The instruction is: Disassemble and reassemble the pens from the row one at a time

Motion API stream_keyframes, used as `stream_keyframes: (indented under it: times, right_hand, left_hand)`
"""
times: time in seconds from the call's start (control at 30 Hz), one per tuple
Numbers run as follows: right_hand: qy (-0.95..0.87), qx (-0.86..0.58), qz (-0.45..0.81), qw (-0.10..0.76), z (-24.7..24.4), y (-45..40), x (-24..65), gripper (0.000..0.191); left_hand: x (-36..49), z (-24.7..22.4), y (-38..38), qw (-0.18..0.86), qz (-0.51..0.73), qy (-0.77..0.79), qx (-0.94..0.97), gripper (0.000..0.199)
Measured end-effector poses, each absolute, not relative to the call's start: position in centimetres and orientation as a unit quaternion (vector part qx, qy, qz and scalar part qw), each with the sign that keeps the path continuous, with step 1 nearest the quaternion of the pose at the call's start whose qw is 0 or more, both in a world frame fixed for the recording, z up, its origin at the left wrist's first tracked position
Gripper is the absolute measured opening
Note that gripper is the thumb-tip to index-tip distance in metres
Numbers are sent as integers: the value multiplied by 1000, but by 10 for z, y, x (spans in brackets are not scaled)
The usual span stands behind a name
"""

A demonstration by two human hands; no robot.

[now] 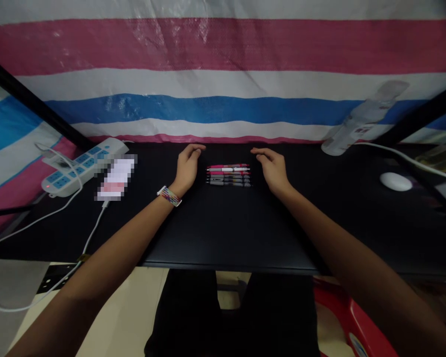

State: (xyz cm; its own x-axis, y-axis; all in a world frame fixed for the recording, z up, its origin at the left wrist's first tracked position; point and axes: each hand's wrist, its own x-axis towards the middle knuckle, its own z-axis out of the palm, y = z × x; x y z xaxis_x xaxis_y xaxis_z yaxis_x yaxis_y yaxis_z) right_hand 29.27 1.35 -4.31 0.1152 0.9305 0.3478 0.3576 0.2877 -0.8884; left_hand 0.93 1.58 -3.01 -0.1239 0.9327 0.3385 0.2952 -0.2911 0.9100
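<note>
Head view: looking down on a black desk [223, 228], with pens [228, 175] lying near its middle.
Pens: set side by side in one compact block, lengthwise across the view; pink-red and white at the far side, grey and partly see-through at the near side; touched by neither hand.
Left hand [187, 168]: just left of the pens, apart from them; fingers loosely bent and turned inward, gripping nothing.
Right hand [275, 171]: just right of the pens, apart from them; fingers relaxed, slightly curled inward, also gripping nothing.
Wristband [169, 196]: many-coloured, around the left wrist; left of the pens and nearer the body.
Bottle [342, 134]: well right of the pens and farther back; see-through with reddish print; contents too faint to make out.
Yellowish see-through thing [440, 153]: far right of the pens, close to the view's edge; too dim to name or look into.
Mouse [396, 181]: white, well right of the pens.
Power strip [82, 166]: well left of the pens, lying aslant; white with blue socket panels, small red light glowing.
Phone [117, 176]: left of the pens, screen bright but pixelated; white cable [93, 235] joined to the near end.
Striped sheet [223, 109]: hanging behind the pens, in red, white and blue.
Red seat [367, 322]: below the desk edge, right of the pens and nearer the body.
</note>
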Motion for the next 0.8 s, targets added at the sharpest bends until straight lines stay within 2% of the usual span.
stream_keyframes:
  times: [0.07,0.13,0.27,0.53,0.8]
  right_hand:
    - [-585,-523,302,541,-43,6,277,37]
    - [-593,-527,316,522,-41,-1,262,47]
    - [-620,-529,323,481,-36,-10,244,56]
    - [-574,-529,369,504,-31,-14,243,59]
    - [-607,-522,369,473,-32,-48,242,57]
  left_hand:
    - [21,-31,9,345,553,491,579,24]
    - [35,-31,2,382,540,466,588,24]
    - [53,-29,-4,393,519,450,611,27]
    - [52,-24,-9,396,518,455,606,29]
    - [48,-20,-49,395,523,448,608,35]
